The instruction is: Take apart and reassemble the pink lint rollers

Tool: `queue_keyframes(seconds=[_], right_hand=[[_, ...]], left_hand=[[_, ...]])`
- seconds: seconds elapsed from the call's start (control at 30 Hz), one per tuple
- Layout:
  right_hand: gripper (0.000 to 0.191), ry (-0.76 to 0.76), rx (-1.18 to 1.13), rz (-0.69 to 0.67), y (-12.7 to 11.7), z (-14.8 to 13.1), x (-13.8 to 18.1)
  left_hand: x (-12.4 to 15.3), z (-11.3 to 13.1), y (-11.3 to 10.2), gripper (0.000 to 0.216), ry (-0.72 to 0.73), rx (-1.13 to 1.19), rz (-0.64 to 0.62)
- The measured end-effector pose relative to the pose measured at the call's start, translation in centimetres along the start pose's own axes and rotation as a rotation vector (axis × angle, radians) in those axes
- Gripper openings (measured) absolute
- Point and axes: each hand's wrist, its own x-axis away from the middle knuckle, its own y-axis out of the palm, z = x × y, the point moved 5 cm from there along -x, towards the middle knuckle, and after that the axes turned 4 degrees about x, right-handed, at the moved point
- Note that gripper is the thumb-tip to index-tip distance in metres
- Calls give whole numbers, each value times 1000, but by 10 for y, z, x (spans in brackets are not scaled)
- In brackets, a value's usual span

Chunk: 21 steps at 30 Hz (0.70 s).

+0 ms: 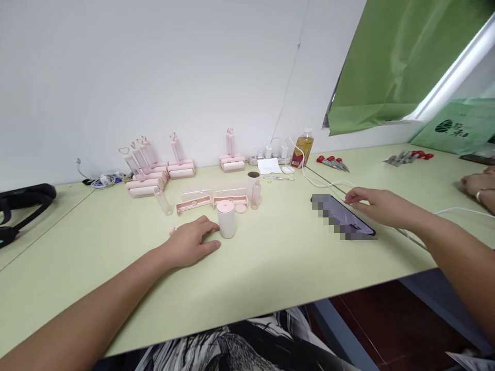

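My left hand [193, 241] rests on the table, thumb and forefinger apart. Its fingertips lie beside a white lint roller refill with a pink end cap [226, 220], which stands upright; whether they touch it I cannot tell. Just behind stand two open pink lint roller cases [194, 204], a small pink disc [240, 208] and clear pink tubes [256, 195]. A small pink piece shows partly behind my left hand. On the right, my right hand [367, 205] hovers at the edge of a phone [353, 221], fingers loosely extended and holding nothing. Part of the phone is pixelated.
Several pink lint rollers [145, 180] stand along the wall. A drink bottle [302, 148], a power strip with chargers [268, 153] and red-handled tools [332, 162] are at the back. A white cable [309, 178] runs past the phone. Another person's hand [479, 183] is far right.
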Motion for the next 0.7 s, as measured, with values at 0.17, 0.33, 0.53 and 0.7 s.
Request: queue_keyframes(seconds=[0.17,0.33,0.53,0.7], right_hand=[[15,34,31,-8,-3,2,7],[15,32,24,-10,-6,-3,14],[10,14,-31,-28,-7,-11,18],[14,-55,-73,-37,-4,-12,16]], left_hand=[[0,0,0,40,7,-4,5],[0,-1,0,39,11,-12,8],[0,-1,0,37,14,-19,6],[0,-1,0,38,17,-27,5]])
